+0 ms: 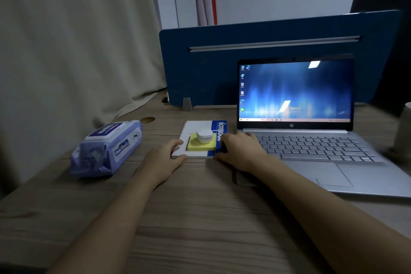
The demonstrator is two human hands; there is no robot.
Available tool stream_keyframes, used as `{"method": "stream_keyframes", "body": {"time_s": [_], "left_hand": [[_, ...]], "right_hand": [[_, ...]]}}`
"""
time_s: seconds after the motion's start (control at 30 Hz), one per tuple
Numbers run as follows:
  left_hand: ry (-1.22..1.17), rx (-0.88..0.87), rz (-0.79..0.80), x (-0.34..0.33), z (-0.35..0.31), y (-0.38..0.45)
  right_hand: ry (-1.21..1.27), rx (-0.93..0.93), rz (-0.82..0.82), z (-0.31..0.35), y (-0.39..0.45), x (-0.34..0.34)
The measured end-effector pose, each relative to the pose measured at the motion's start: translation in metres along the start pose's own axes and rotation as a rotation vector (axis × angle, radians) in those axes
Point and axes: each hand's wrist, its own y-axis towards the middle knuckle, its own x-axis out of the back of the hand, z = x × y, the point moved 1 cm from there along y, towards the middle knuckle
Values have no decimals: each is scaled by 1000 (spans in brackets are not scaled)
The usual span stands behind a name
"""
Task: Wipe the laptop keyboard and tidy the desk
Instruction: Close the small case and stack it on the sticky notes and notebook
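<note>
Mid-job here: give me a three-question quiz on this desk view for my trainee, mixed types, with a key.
1. True or false: the laptop is closed.
2. What lies directly on the notebook? A) wipes pack B) yellow sticky pad C) cup
3. Fill in: the white jar stands on the ____.

Key: 1 false, the screen is lit. 2 B, the sticky pad; the wipes pack lies apart. 3 sticky pad. Left hand and right hand hold the notebook's near corners.
</note>
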Motion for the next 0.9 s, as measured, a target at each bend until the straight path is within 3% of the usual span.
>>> {"method": "stream_keyframes", "body": {"time_s": [0.3, 0.9], "left_hand": [[53, 8, -84, -23, 1, 59], [52, -7, -99, -36, 2, 106]], "right_hand": [[-112, -40, -21, -10, 48, -11], [-171, 10, 158, -13, 85, -8]]}}
